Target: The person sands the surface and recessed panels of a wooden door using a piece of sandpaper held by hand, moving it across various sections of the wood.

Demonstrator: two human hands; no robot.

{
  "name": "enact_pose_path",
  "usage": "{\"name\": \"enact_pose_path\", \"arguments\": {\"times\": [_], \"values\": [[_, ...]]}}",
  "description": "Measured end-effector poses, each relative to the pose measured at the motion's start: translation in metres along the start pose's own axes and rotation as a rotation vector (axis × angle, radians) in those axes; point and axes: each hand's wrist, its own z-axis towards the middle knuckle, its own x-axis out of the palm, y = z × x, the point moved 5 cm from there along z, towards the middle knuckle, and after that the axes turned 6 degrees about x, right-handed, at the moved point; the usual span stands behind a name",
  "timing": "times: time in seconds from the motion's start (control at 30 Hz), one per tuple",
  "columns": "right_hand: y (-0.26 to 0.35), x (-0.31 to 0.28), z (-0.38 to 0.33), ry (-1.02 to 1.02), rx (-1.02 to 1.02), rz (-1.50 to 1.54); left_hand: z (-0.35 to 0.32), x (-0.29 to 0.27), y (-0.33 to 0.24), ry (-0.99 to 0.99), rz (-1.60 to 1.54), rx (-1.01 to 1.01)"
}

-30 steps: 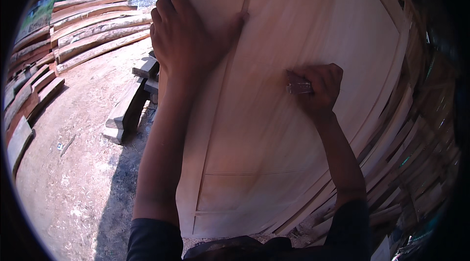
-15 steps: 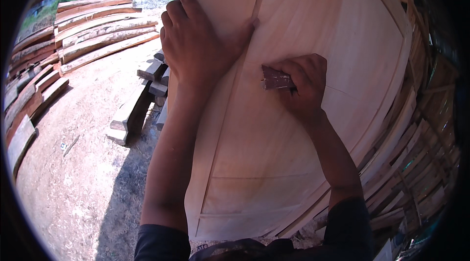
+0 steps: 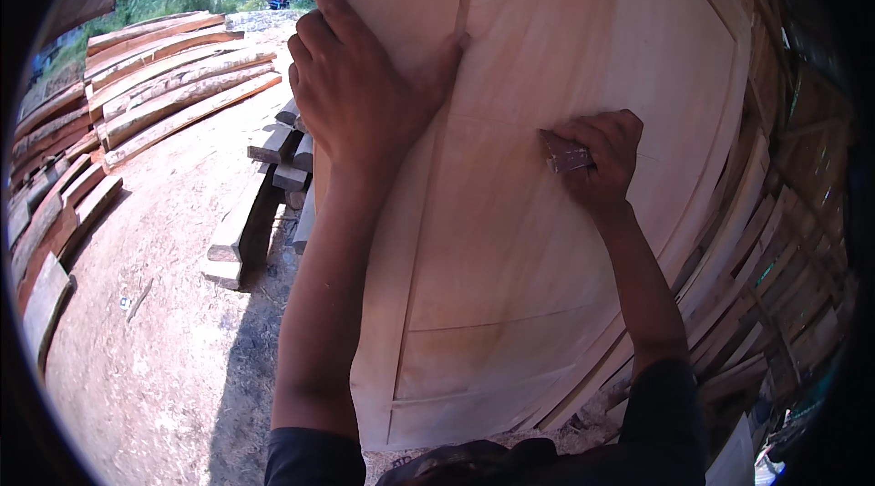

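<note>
A large pale wooden panel (image 3: 510, 240), like a door with a raised frame, stands upright in front of me. My left hand (image 3: 360, 90) grips its left edge high up, thumb across the frame strip and fingers curled at the edge. In my right hand (image 3: 606, 153) is a folded piece of brown sandpaper (image 3: 570, 156), pinched between fingers and thumb. It lies against the panel's flat inner face, right of the frame strip. Part of the sandpaper is hidden by the fingers.
Rough squared timbers (image 3: 239, 222) are stacked just left of the panel. Further left, long sawn planks and slabs (image 3: 182, 90) lie on sunlit dirt ground (image 3: 155, 304). Many wooden strips (image 3: 738, 304) lean behind the panel at right. A vehicle (image 3: 277, 0) stands far off.
My right hand has slid to the right across the panel with the sandpaper. The left hand keeps its grip on the edge. The whole view has shifted slightly.
</note>
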Motion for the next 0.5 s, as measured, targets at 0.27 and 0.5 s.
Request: {"name": "enact_pose_path", "arguments": {"times": [0.27,0.5], "values": [[0.063,0.043,0.054,0.147,-0.077,0.104,0.000,-0.001,0.005,0.011,-0.037,-0.027],[0.064,0.042,0.050,0.128,0.023,0.140,0.002,-0.002,0.003,0.007,-0.038,-0.037]]}}
